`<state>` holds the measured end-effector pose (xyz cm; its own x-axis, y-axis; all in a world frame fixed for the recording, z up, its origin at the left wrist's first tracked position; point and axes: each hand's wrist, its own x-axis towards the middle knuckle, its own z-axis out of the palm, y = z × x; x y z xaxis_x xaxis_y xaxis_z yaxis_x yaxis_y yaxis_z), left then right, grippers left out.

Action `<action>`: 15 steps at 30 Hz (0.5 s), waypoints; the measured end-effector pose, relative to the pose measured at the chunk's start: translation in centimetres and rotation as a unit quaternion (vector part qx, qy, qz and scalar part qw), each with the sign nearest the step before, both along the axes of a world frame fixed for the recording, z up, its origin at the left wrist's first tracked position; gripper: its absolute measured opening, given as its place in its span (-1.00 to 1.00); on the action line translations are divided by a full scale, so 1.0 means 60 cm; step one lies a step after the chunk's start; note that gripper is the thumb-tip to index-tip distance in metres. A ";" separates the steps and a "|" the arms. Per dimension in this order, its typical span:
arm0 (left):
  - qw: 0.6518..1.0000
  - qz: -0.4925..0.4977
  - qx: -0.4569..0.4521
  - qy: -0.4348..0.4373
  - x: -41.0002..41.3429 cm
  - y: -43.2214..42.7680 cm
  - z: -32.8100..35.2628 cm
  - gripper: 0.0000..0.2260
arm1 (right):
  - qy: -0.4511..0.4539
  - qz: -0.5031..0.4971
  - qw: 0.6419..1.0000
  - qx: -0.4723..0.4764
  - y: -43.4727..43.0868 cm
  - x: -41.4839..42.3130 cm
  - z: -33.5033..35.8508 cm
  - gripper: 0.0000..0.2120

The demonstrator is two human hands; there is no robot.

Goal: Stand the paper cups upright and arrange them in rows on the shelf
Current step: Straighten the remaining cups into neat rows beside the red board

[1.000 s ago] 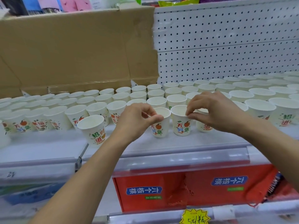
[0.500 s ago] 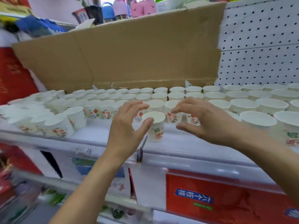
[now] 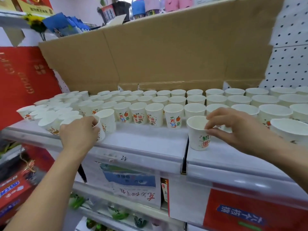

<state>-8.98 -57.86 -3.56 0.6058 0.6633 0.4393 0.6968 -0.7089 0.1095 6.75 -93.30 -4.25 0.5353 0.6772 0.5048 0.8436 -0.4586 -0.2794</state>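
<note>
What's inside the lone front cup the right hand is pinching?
The paper cup shows only its bare white inner wall. Its bottom is hidden behind the near wall, and the right hand covers part of the rim.

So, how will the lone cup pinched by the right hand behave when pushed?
The cup looks empty, thin paper: probably light, easily slid. Its rim may dent where the right hand pinches. Base narrower than mouth, so it could tip.

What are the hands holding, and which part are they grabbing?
The left hand grips the left paper cup around its top, at the rim. The right hand pinches the rim of the right paper cup.
</note>
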 end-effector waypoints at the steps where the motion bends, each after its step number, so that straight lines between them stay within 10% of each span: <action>1: 0.999 -0.031 0.002 -0.020 -0.007 -0.020 0.006 -0.92 | 0.000 -0.004 1.000 -0.003 -0.007 0.001 0.003 -0.97; 7: 0.927 -0.331 -0.137 -0.107 0.028 -0.202 0.024 -0.90 | 0.011 -0.036 0.998 -0.045 -0.075 -0.001 0.035 -0.93; 15: 0.883 -0.447 -0.139 -0.035 0.156 -0.339 0.012 -0.82 | -0.084 -0.084 0.985 -0.126 -0.096 -0.014 0.045 -0.96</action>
<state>0.40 -78.23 -2.81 0.9193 0.0220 0.3930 -0.1432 -0.9114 0.3859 5.91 -99.07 -1.55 0.5733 0.7016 0.4233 0.7749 -0.6320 -0.0020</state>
